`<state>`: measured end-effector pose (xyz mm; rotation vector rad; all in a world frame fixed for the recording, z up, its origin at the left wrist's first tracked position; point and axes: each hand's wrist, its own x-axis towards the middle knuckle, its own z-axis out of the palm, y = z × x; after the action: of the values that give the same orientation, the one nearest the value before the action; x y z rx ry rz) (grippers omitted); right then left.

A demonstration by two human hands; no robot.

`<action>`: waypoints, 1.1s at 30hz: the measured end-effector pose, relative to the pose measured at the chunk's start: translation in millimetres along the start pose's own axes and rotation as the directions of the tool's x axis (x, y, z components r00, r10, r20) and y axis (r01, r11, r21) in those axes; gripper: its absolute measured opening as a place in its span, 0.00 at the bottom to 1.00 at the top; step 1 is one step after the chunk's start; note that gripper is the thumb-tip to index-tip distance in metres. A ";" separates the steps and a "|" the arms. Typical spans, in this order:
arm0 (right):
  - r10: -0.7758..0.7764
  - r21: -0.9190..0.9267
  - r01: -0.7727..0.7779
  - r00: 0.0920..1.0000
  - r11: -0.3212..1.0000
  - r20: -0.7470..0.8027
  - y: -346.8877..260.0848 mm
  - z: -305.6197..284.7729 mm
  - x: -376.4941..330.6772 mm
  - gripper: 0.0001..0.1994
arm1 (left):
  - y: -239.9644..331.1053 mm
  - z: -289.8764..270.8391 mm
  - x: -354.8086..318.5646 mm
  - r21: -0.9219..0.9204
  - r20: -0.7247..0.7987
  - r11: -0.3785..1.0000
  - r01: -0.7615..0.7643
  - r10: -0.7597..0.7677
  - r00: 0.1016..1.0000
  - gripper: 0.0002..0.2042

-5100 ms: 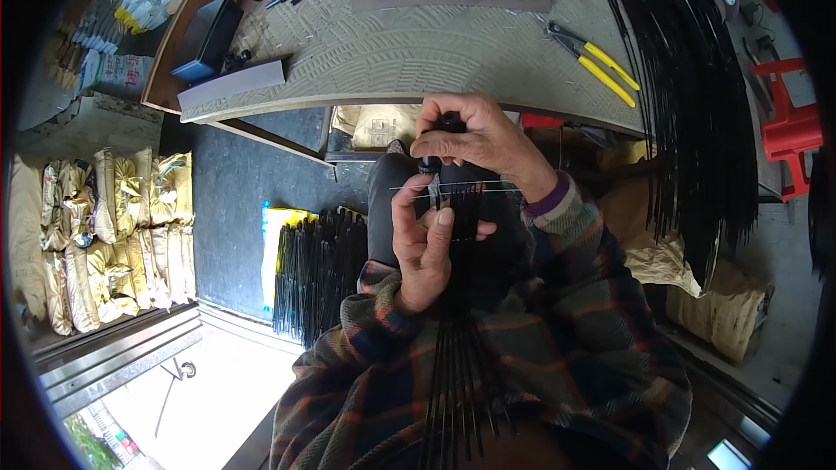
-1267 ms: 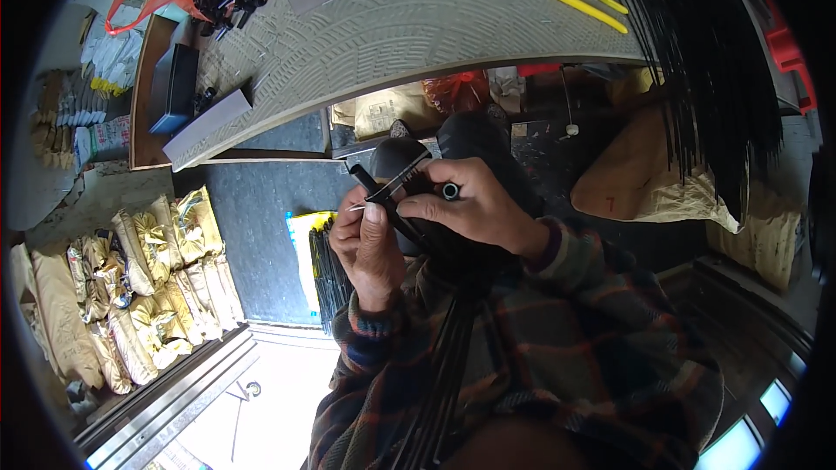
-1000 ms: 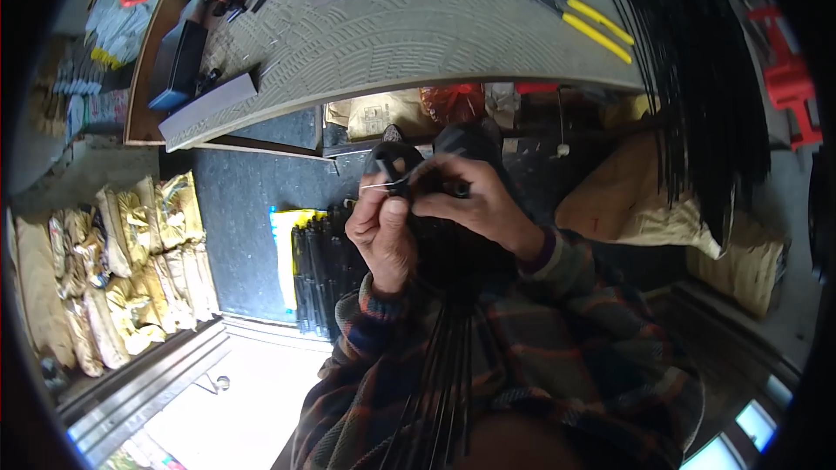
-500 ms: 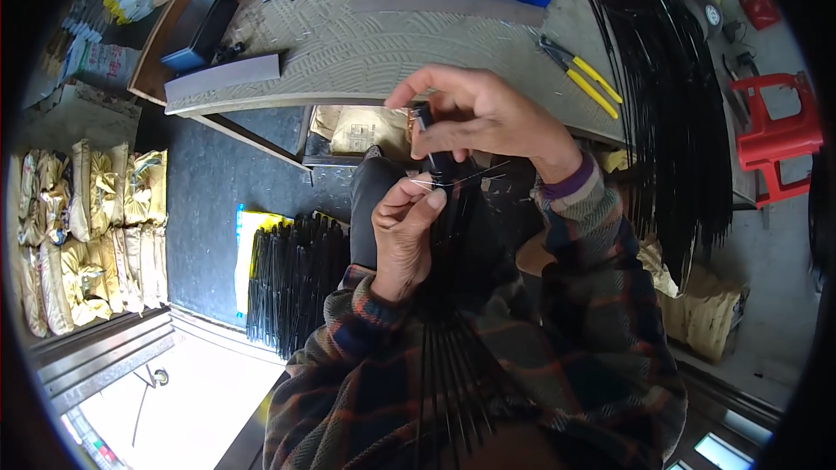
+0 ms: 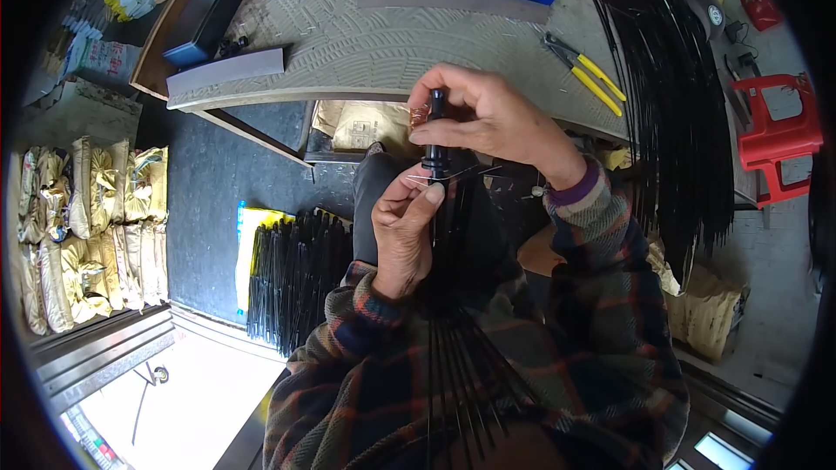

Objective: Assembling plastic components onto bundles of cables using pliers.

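right hand (image 5: pixel 496 117) pinches small black plastic hub (image 5: pixel 433 135) at 12 o'clock | left hand (image 5: pixel 405 226) nips thin wire (image 5: pixel 453 176) | bundle of thin black rods (image 5: pixel 453 296) looks light, springy; best gripped near hub

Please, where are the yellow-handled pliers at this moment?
In the head view, the yellow-handled pliers lie on the wooden workbench, to the person's upper right, between the right hand and the hanging bundle of black rods.

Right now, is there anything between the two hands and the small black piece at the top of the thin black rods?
Nothing visible. The right hand pinches the black piece directly, and the left hand touches the rods just below it. The pliers lie apart on the bench.
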<state>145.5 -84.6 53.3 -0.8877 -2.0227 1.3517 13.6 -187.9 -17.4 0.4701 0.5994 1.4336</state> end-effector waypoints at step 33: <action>-0.177 -0.347 0.103 0.966 0.932 -0.189 -8.8 27.5 -14.6 0.31 | 0.7 -14.6 -7.2 0.107 -0.051 0.983 -0.150 0.156 0.986 0.13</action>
<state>132.5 -114.1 50.8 -0.9669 -2.1284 0.8048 3.5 -195.7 -27.4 0.5669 0.6987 1.5726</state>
